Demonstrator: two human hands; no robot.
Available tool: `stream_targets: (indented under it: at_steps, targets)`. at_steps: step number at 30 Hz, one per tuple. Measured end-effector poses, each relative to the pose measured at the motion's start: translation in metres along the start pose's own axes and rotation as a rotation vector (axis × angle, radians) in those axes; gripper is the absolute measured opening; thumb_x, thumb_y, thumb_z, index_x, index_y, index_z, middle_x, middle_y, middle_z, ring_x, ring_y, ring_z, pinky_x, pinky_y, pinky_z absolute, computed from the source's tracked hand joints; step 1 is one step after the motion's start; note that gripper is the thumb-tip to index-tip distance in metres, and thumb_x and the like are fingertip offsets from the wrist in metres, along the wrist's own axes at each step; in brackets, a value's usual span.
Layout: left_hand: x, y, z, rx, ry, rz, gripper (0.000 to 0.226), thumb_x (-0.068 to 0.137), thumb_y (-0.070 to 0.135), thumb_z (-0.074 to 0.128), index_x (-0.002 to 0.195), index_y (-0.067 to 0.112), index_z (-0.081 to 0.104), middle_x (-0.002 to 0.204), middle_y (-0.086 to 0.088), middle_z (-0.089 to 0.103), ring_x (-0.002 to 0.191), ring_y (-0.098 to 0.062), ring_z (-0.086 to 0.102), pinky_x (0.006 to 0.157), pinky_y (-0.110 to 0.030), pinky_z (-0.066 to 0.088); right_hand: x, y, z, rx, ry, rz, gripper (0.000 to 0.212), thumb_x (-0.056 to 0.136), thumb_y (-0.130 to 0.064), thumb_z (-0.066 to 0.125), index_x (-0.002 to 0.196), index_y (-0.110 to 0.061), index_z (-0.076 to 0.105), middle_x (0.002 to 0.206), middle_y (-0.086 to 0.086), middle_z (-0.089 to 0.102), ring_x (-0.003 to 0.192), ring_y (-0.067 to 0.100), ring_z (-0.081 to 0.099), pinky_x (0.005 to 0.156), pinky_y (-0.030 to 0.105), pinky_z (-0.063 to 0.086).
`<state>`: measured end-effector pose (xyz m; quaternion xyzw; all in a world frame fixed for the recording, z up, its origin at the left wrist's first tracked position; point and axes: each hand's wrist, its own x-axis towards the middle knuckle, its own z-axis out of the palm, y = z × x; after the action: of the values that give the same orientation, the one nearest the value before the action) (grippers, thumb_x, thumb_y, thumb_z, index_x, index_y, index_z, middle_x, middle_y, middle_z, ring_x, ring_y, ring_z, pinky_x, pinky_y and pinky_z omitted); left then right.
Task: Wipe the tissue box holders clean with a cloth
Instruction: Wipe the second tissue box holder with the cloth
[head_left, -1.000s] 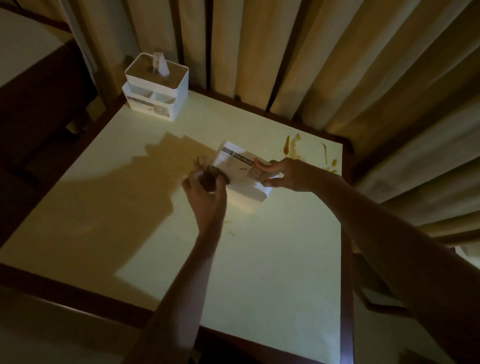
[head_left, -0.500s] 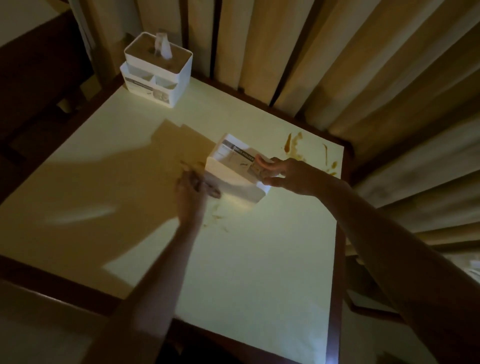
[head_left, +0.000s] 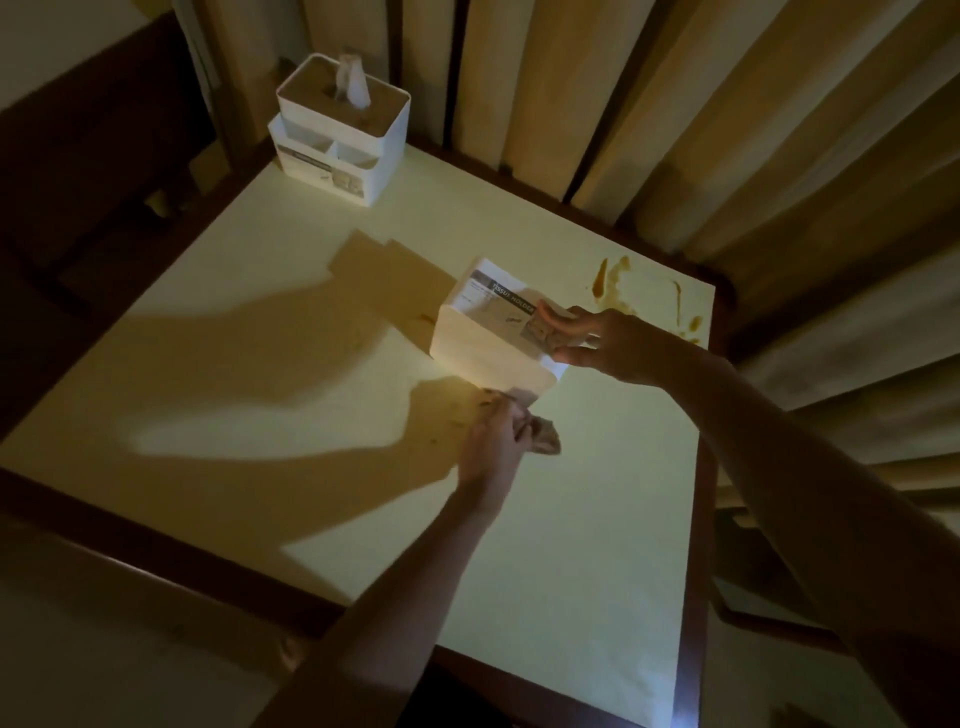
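While the right hand (head_left: 597, 340) gripped the right end of a white tissue box holder (head_left: 493, 338) tipped on the table (head_left: 571, 519), fingers closed around it, the left hand (head_left: 493, 441) was clenched on a crumpled cloth (head_left: 540, 436) just below the holder's near edge. Whether that holder held anything could not be told. A second white tissue box holder (head_left: 340, 132) stood upright at the far left corner, a tissue (head_left: 353, 85) rising from its top slot; its front compartments looked empty. Brown stains (head_left: 602, 278) marked the far right corner.
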<state>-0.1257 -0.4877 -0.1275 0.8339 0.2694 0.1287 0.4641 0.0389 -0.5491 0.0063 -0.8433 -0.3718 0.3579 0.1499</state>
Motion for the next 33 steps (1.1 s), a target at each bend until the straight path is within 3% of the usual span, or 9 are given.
stream_targets:
  at_steps: [5, 8, 10, 12, 16, 21, 26, 29, 33]
  targets:
    - [0.032, -0.049, -0.076, 0.227, 0.166, 0.013, 0.024, 0.088, 0.035, 0.058, 0.083, 0.012, 0.063, 0.078, -0.005, 0.067, 0.070, -0.018, 0.060, 0.062, -0.024, 0.039, -0.002, -0.005, 0.001, 0.043, 0.022, 0.032, 0.056, 0.093, -0.032, 0.058, 0.144, -0.035, 0.035, 0.145, -0.007, 0.044, 0.131, 0.018, 0.044, 0.109, 0.035, 0.037]
    - [0.052, -0.075, -0.130, 0.438, 0.175, -0.189, 0.041, 0.081, 0.046, 0.065, 0.105, 0.013, 0.064, 0.108, -0.016, 0.062, 0.105, -0.035, 0.054, 0.087, -0.041, 0.041, -0.005, -0.009, 0.003, 0.030, 0.078, 0.056, 0.055, 0.093, -0.033, 0.058, 0.144, -0.031, 0.038, 0.147, -0.006, 0.042, 0.133, 0.019, 0.043, 0.102, 0.029, 0.034]
    - [0.055, -0.068, -0.151, 0.515, 0.222, -0.149, 0.049, 0.075, 0.047, 0.071, 0.112, 0.016, 0.062, 0.127, -0.018, 0.050, 0.124, -0.040, 0.037, 0.100, -0.053, 0.030, -0.009, -0.010, 0.008, 0.033, 0.108, 0.055, 0.057, 0.093, -0.030, 0.058, 0.145, -0.038, 0.034, 0.155, -0.003, 0.027, 0.140, 0.019, 0.031, 0.109, 0.036, 0.029]
    - [0.063, -0.043, -0.164, 0.416, 0.194, -0.106, 0.043, 0.084, 0.037, 0.065, 0.122, 0.018, 0.057, 0.142, -0.016, 0.036, 0.134, -0.035, 0.024, 0.107, -0.050, 0.021, -0.015, -0.010, 0.015, 0.140, 0.171, 0.046, 0.063, 0.093, -0.023, 0.059, 0.145, -0.042, 0.029, 0.160, 0.002, 0.011, 0.143, 0.024, 0.023, 0.112, 0.045, 0.031]
    - [0.098, 0.020, -0.171, 0.117, -0.046, -0.030, 0.038, 0.088, 0.037, 0.062, 0.119, 0.016, 0.061, 0.126, -0.005, 0.058, 0.118, -0.022, 0.050, 0.095, -0.030, 0.038, -0.024, -0.018, 0.033, 0.338, 0.410, 0.151, 0.074, 0.089, -0.022, 0.065, 0.149, -0.034, 0.023, 0.160, 0.006, 0.005, 0.136, 0.028, 0.036, 0.107, 0.042, 0.037]
    - [0.126, 0.059, -0.175, 0.018, -0.347, -0.105, 0.038, 0.088, 0.039, 0.063, 0.108, 0.007, 0.069, 0.102, -0.004, 0.069, 0.096, -0.021, 0.064, 0.080, -0.028, 0.045, -0.025, -0.027, 0.053, 0.847, 0.506, 0.330, 0.054, 0.086, -0.030, 0.068, 0.135, -0.020, 0.049, 0.128, 0.010, 0.058, 0.093, 0.022, 0.060, 0.083, 0.033, 0.050]
    - [0.122, 0.051, -0.178, 0.030, -0.330, -0.052, 0.040, 0.084, 0.023, 0.071, 0.120, 0.007, 0.063, 0.115, -0.005, 0.068, 0.092, -0.010, 0.061, 0.075, -0.017, 0.043, -0.025, -0.039, 0.059, 0.985, 0.595, 0.310, 0.050, 0.084, -0.016, 0.071, 0.127, -0.010, 0.045, 0.102, 0.008, 0.064, 0.082, 0.019, 0.064, 0.078, 0.039, 0.055]
    - [0.104, 0.039, -0.182, 0.009, -0.284, -0.034, 0.039, 0.083, 0.021, 0.072, 0.119, 0.010, 0.065, 0.113, -0.001, 0.068, 0.093, -0.007, 0.059, 0.076, -0.016, 0.041, -0.030, -0.041, 0.074, 0.868, 0.628, 0.267, 0.044, 0.083, -0.014, 0.071, 0.116, -0.015, 0.042, 0.119, 0.016, 0.062, 0.107, 0.022, 0.062, 0.082, 0.046, 0.056]
    - [0.070, 0.015, -0.184, -0.060, -0.182, -0.026, 0.041, 0.074, 0.016, 0.080, 0.111, 0.006, 0.068, 0.106, -0.004, 0.069, 0.094, -0.013, 0.063, 0.084, -0.023, 0.049, -0.048, -0.048, 0.104, 0.656, 0.725, 0.226, 0.041, 0.086, -0.015, 0.069, 0.118, -0.020, 0.044, 0.119, 0.002, 0.059, 0.105, 0.015, 0.061, 0.061, 0.013, 0.050]
